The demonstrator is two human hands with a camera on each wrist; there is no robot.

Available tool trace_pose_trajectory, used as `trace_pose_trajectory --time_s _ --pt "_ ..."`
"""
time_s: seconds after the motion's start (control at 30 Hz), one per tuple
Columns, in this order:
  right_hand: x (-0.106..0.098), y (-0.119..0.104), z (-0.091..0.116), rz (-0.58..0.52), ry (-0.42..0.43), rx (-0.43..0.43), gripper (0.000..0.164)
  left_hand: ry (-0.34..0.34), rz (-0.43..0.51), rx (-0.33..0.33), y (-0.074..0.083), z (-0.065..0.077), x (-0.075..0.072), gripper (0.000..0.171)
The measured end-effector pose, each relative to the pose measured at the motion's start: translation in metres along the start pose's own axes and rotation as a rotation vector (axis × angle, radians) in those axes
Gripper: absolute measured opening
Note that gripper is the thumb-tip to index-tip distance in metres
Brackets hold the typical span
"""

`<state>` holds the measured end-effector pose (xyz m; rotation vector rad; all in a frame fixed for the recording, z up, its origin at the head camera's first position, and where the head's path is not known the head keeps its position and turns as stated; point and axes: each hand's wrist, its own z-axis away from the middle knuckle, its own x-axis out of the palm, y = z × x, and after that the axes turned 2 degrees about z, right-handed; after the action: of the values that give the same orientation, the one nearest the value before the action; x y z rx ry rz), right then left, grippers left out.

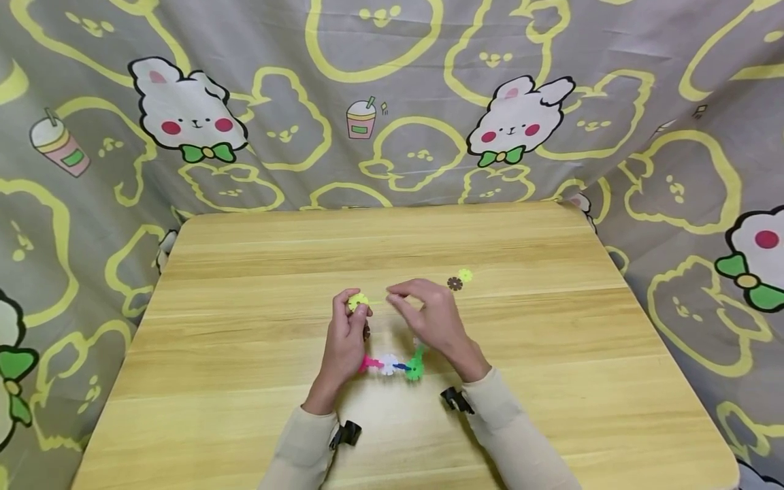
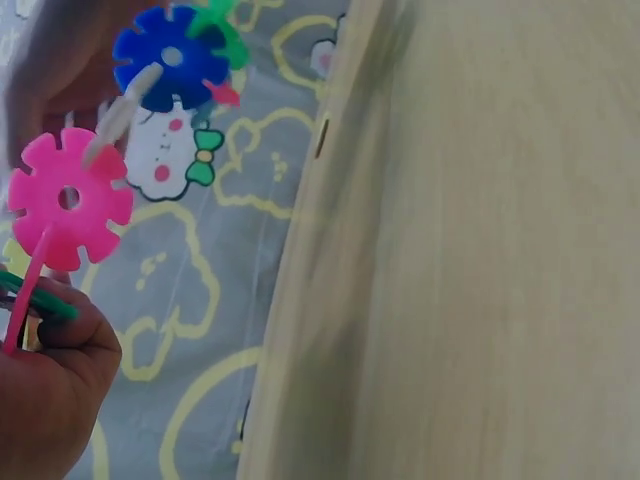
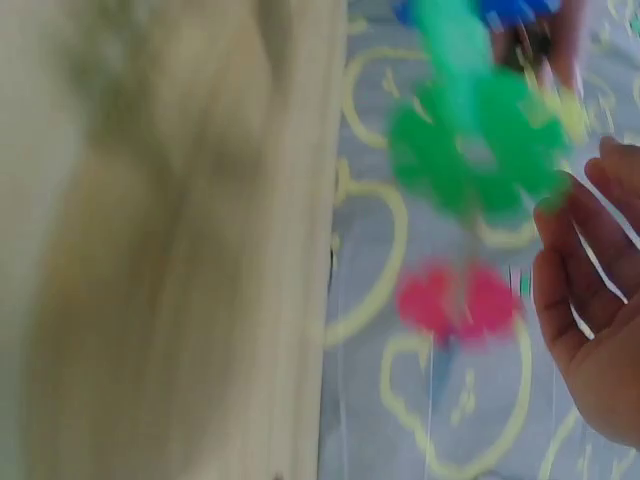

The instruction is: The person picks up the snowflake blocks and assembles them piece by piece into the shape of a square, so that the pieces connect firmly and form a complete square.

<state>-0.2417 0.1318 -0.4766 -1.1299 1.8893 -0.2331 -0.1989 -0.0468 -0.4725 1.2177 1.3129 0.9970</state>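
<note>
My left hand (image 1: pixel 347 340) holds a linked chain of notched plastic discs, its thumb pressing on a yellow disc (image 1: pixel 358 302). Another yellow disc (image 1: pixel 378 303), seen edge-on, juts from that one towards my right hand (image 1: pixel 442 320), whose thumb and index fingertips pinch at its far end. Below the hands hangs the rest of the chain: a white disc (image 1: pixel 388 365), a blue one (image 1: pixel 401 367) edge-on and a green disc (image 1: pixel 414 369). A pink disc (image 2: pixel 70 198) shows near the left hand in the left wrist view. The right wrist view is blurred.
On the wooden table (image 1: pixel 245 272), beyond the right hand, lie a brown disc (image 1: pixel 454 283) and a loose yellow disc (image 1: pixel 465 275), side by side. A patterned grey curtain (image 1: pixel 288 41) hangs behind the table and along both sides.
</note>
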Motion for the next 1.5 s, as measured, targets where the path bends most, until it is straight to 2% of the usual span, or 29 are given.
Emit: trace_pose_trajectory --time_s 0.1,0.17,0.3,0.43,0.5,0.6,0.97,1.27,1.37,1.5 --pt "-0.014 0.022 -0.002 0.061 -0.009 0.183 0.015 0.007 0.024 -0.01 0.003 0.0 -0.002 0.031" --pt "-0.023 0.041 -0.001 0.137 -0.054 0.327 0.018 0.011 0.039 -0.021 0.003 0.0 -0.003 0.031" --pt "-0.034 0.075 0.005 0.288 -0.237 0.566 0.029 0.014 0.073 -0.029 0.002 0.001 -0.003 0.031" --pt "-0.04 0.092 0.01 0.373 -0.415 0.674 0.04 0.021 0.065 -0.008 0.002 0.002 -0.003 0.033" --pt "-0.041 0.095 0.011 0.404 -0.482 0.687 0.044 0.027 0.059 -0.004 0.004 0.002 -0.003 0.033" --pt "-0.041 0.097 0.012 0.432 -0.531 0.684 0.043 0.03 0.062 -0.012 0.004 0.002 -0.003 0.033" --pt "-0.04 0.097 0.014 0.387 -0.519 0.691 0.026 0.034 0.089 -0.015 0.002 0.001 -0.002 0.031" --pt "-0.039 0.093 0.014 0.373 -0.549 0.677 0.017 0.03 0.078 -0.017 0.003 0.001 -0.003 0.031" --pt "-0.038 0.092 0.014 0.349 -0.522 0.661 0.015 0.028 0.074 -0.021 0.004 0.001 -0.004 0.031" --pt "-0.035 0.082 0.009 0.24 -0.394 0.622 0.014 0.039 0.085 -0.035 0.005 0.001 -0.005 0.031"
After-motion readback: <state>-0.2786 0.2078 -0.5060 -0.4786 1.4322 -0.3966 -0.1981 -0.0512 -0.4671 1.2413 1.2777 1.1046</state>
